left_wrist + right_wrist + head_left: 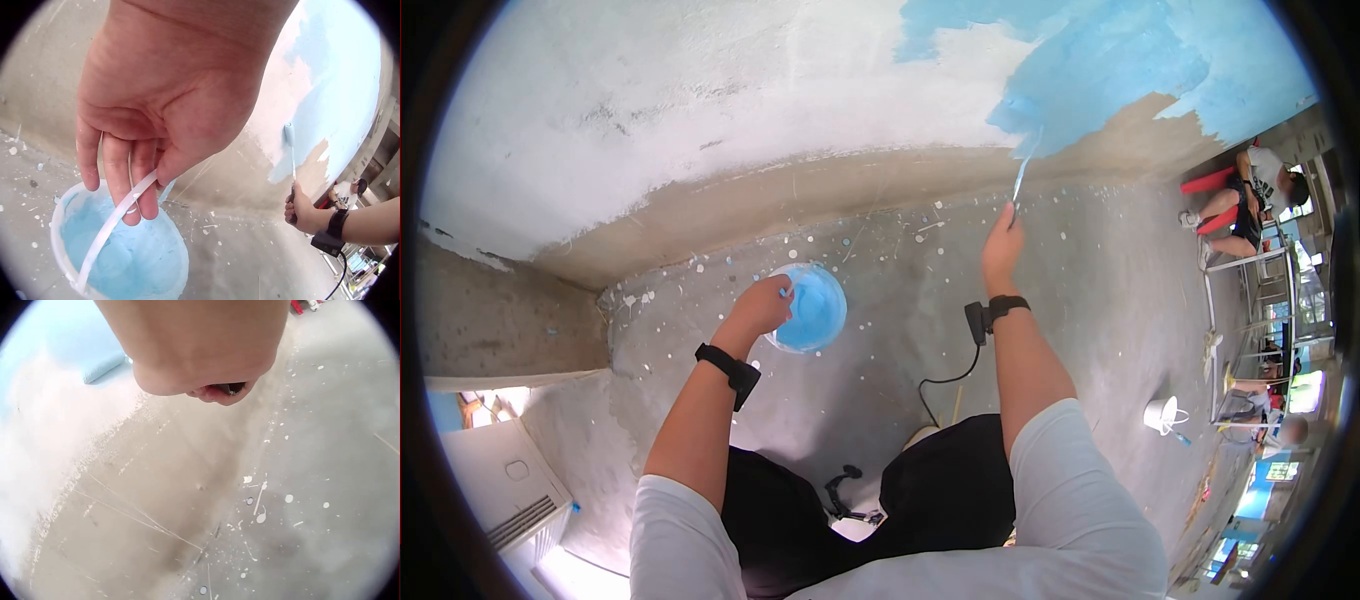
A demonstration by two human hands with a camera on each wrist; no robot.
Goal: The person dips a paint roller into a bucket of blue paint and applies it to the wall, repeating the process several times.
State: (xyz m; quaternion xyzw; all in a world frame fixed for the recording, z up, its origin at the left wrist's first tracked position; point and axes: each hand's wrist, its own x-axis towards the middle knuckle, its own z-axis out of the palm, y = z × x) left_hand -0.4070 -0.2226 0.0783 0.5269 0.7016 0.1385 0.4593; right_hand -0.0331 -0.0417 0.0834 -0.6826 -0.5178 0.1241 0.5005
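A white bucket of light blue paint [815, 310] hangs or stands at the left hand [762, 304]. In the left wrist view the left hand [162, 106] holds the bucket's white handle [115, 219] between thumb and fingers, above the paint [125, 250]. The right hand [1003, 245] grips the dark handle of a paint roller, its roller head [289, 132] against the blue part of the wall. In the right wrist view the blue roller head [105, 367] lies at the wall left of the right hand [200, 356], whose curled fingers partly hide the handle.
The wall [750, 90] is white above, bare brown along its foot, with blue at the right. Paint spots dot the grey floor [900, 290]. A small white bucket [1160, 415] stands at right; beyond are a seated person [1250, 205] and metal frames. A cable hangs from the right wrist.
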